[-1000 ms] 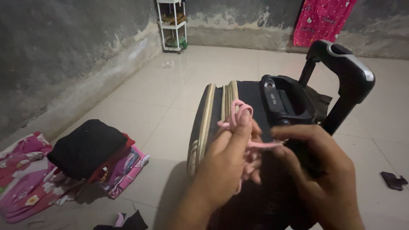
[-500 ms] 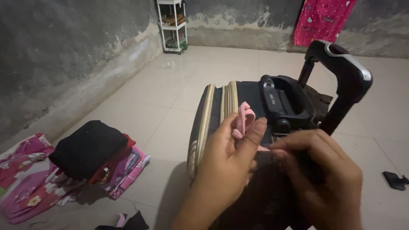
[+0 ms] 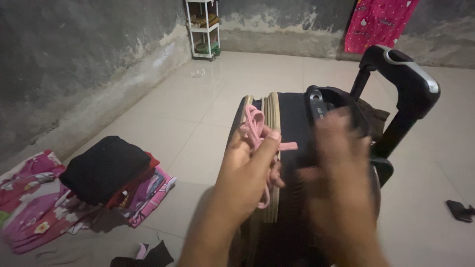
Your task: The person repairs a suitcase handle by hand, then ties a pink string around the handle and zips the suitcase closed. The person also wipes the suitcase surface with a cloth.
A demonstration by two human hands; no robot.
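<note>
Head view: an upright dark suitcase (image 3: 292, 163) stands at the centre of the frame, its raised pull handle (image 3: 403, 81) at about 2 o'clock from the hands. A pink cord (image 3: 255, 129) sits bunched on top of the suitcase beside the tan zip edge, and it trails down toward 6 o'clock along the case, so its long axis runs roughly up and down the frame. One short end pokes out sideways toward 3 o'clock.

The left hand (image 3: 247, 175) is the nearer one: it is closed around the cord, thumb pressed over the strand, with the bunch showing just above its fingers at 12 o'clock and a loop hanging below. The right hand (image 3: 341, 178) lies at 3 o'clock from the cord, just beside the free end, over the dark top of the suitcase. It is badly blurred, so whether it is clenched or released cannot be told, nor whether it touches the cord.

At 9 o'clock, well apart, a pile of folded clothes (image 3: 106, 173) lies on the tiled floor (image 3: 198, 118).
</note>
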